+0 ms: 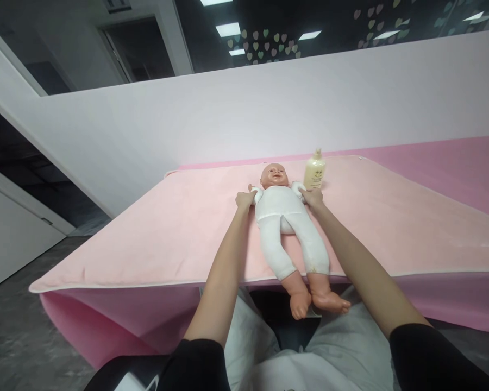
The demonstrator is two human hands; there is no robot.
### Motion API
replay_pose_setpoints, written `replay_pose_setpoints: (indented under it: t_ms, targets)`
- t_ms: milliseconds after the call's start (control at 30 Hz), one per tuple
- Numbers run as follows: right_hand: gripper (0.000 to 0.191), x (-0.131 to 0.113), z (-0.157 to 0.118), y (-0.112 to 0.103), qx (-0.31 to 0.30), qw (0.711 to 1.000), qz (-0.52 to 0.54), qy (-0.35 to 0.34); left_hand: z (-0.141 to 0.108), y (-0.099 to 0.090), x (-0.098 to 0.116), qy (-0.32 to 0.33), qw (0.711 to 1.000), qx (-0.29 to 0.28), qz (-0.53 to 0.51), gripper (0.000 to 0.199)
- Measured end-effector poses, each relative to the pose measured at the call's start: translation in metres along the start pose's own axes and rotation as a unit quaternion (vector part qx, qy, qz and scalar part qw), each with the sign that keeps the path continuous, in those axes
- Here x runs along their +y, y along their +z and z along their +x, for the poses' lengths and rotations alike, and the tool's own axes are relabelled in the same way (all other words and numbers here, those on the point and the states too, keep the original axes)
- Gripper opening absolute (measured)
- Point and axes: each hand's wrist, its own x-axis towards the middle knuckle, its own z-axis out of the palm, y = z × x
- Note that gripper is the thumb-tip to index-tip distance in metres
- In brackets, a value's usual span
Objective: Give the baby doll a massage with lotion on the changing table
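A baby doll [280, 203] with a white cloth body lies on its back on a pink towel [146, 233]. Its head points to the wall, and its bare plastic feet hang past the table's front edge over my lap. My left hand [245, 200] is closed round the doll's arm on the left side. On the other side, my right hand [313, 197] grips the doll's other arm. The fingers of both hands are partly hidden. Just behind my right hand stands a pale yellow pump bottle [314, 171].
A pink cloth [472, 174] lies under the towel and drapes over the table's front. Behind the table runs a white wall [269, 114] with dark glass above it. Grey floor [28, 309] shows at left, near a white door panel [12, 228].
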Motion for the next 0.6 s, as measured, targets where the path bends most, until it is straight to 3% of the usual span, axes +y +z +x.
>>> replay_pose_setpoints:
  t_ms: [100,167,333,467,600]
  targets:
    - [0.022,-0.002,-0.002,0.000,0.011,1.000,-0.009,0.002,-0.003,0.003,0.002,-0.022,0.992,0.082,0.089,0.032]
    - [0.022,0.001,-0.003,0.000,0.007,1.000,-0.003,-0.007,-0.008,0.001,0.000,0.000,0.993,0.071,0.098,0.033]
    - [0.021,0.010,-0.002,-0.007,-0.081,0.992,0.088,-0.028,-0.019,-0.010,-0.011,0.078,0.995,-0.033,0.055,0.045]
    - [0.025,0.005,-0.006,-0.018,-0.151,0.961,0.231,-0.002,-0.027,-0.017,-0.009,0.065,0.990,-0.123,-0.036,0.041]
    - [0.031,-0.002,-0.012,-0.027,-0.216,0.932,0.290,0.009,-0.035,-0.021,0.000,0.057,0.977,-0.186,-0.087,0.041]
